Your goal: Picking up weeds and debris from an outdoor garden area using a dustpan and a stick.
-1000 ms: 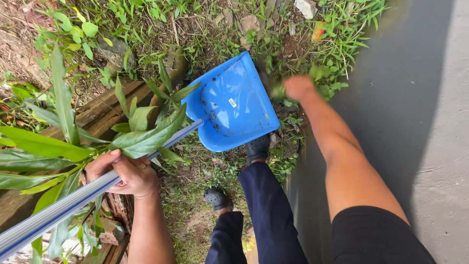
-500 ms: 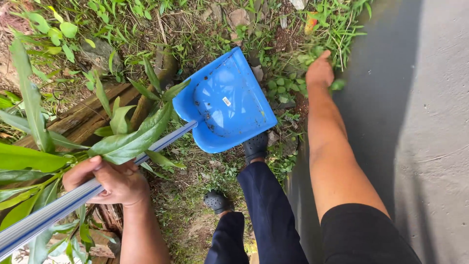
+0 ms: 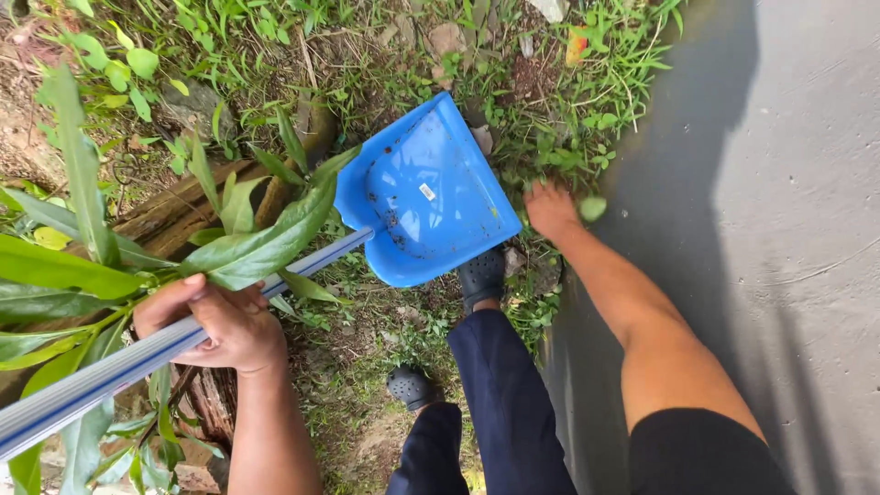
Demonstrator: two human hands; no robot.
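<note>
My left hand (image 3: 220,323) grips the grey-and-blue handle (image 3: 101,376) of a long dustpan at the lower left. Its blue scoop (image 3: 426,194) rests tilted on the ground in the middle, speckled with dirt. To the scoop's right, my right hand (image 3: 550,209) is down in the low green weeds (image 3: 559,156), fingers closed around a clump with a round leaf beside the wrist. My dark trousers and black clogs (image 3: 483,275) stand just below the scoop.
A grey concrete wall or kerb (image 3: 788,229) runs down the right side. Large-leaved plants (image 3: 82,275) and old wooden planks (image 3: 174,215) crowd the left. Grass, stones (image 3: 447,38) and bare soil lie at the top.
My right hand reached up into the weeds by the wall, then drew back down and left toward the scoop's edge. The left hand and dustpan shifted only slightly.
</note>
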